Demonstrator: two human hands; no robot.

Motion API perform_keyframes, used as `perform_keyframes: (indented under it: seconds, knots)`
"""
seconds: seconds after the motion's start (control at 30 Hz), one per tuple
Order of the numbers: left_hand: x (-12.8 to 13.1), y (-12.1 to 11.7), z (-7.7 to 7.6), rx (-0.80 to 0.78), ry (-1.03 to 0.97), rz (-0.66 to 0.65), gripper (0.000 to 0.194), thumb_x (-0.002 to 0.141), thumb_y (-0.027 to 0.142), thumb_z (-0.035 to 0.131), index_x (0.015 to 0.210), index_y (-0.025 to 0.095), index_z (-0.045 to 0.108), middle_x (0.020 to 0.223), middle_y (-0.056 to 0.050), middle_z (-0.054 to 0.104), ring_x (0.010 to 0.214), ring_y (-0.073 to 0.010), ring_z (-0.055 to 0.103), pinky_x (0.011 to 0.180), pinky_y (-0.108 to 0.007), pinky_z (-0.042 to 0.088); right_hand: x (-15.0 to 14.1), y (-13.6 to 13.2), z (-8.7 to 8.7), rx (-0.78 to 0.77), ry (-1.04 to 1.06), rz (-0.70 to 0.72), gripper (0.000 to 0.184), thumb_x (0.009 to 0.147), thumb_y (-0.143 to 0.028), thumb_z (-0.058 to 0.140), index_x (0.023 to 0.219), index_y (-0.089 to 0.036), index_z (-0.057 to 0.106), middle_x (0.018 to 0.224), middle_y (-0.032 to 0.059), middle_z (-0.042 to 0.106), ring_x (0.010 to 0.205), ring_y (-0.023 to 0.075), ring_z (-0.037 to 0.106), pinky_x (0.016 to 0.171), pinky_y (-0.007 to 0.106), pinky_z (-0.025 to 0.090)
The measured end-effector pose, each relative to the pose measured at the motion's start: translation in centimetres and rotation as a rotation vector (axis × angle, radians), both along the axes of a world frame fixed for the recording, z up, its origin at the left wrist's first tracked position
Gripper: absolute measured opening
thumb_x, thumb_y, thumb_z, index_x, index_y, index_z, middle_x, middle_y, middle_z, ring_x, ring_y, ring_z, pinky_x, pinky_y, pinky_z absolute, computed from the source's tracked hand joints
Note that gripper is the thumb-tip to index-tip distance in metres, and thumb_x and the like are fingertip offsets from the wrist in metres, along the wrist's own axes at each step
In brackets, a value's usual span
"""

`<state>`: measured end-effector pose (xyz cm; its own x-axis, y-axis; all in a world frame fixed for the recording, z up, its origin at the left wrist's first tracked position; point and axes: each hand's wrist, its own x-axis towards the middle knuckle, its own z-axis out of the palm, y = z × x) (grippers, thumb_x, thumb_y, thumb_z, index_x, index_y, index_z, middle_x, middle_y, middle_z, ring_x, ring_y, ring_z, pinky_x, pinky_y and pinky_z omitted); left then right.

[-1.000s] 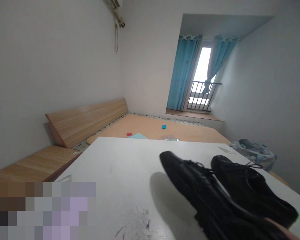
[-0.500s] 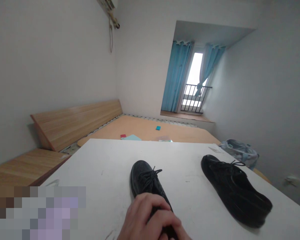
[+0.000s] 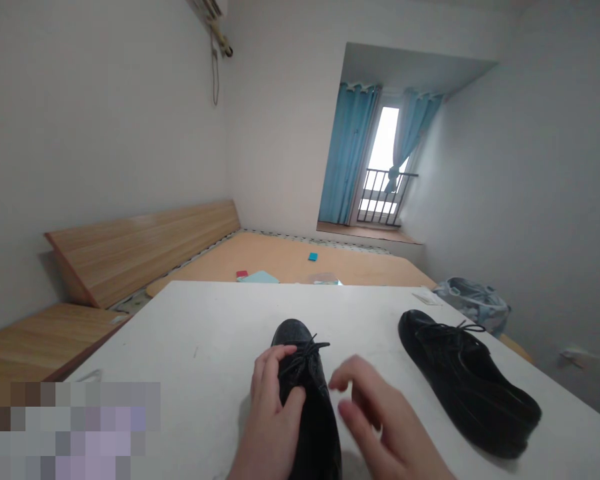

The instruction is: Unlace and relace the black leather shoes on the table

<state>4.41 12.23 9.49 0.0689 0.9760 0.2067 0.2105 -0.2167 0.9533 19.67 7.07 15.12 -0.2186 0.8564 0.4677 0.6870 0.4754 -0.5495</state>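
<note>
- Head view: the near shoe (image 3: 316, 430) is at the front of the white table (image 3: 220, 330), between the two hands, its heel end cut off by the bottom edge. Whether its sole lies flat cannot be told.
- Its long axis runs almost straight away from the person, toe at the far end and leaning slightly left.
- The left hand (image 3: 273, 413) is the nearer one: it touches the shoe from the left, fingers over the upper beside the laces (image 3: 303, 360), thumb on top towards the opening. Finger and thumb are parted; how firmly they press cannot be told.
- The right hand (image 3: 380, 407) is just beside the shoe's right side, thumb and forefinger spread with nothing between them. It is slightly blurred, and whether a fingertip brushes the shoe is unclear.
- From the right hand, the laces lie to the left and a little farther off; their loose ends stick out rightward, to its side.
- The far shoe (image 3: 465, 387) stands on the table well to the right, untouched, its axis slanting: toe away and left, heel closer and right.
</note>
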Motion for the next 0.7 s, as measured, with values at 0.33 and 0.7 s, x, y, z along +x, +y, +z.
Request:
perform_keyframes:
  seconds: [0.33, 0.7]
  knots:
    - [-1.0, 0.6, -0.2, 0.105, 0.01, -0.006, 0.024, 0.08, 0.024, 0.053, 0.103, 0.024, 0.058, 0.115, -0.006, 0.054, 0.113, -0.0237, 0.052, 0.101, -0.042, 0.041, 0.7, 7.9, -2.9, -0.089, 0.283, 0.112, 0.018, 0.093, -0.032, 0.049, 0.082, -0.021, 0.059, 0.094, 0.0044, 0.055, 0.091, 0.0181, 0.056, 0.071, 0.028, 0.047]
    - [-0.7, 0.8, 1.2, 0.119, 0.008, 0.097, 0.018, 0.085, 0.036, 0.049, 0.074, 0.023, 0.058, 0.108, -0.006, 0.059, 0.111, -0.0242, 0.054, 0.098, -0.04, 0.041, 1.2, 7.0, -2.3, -0.299, 0.648, 0.071, 0.03, 0.087, -0.05, 0.054, 0.078, -0.022, 0.063, 0.09, 0.0044, 0.061, 0.081, 0.019, 0.056, 0.075, 0.031, 0.047]
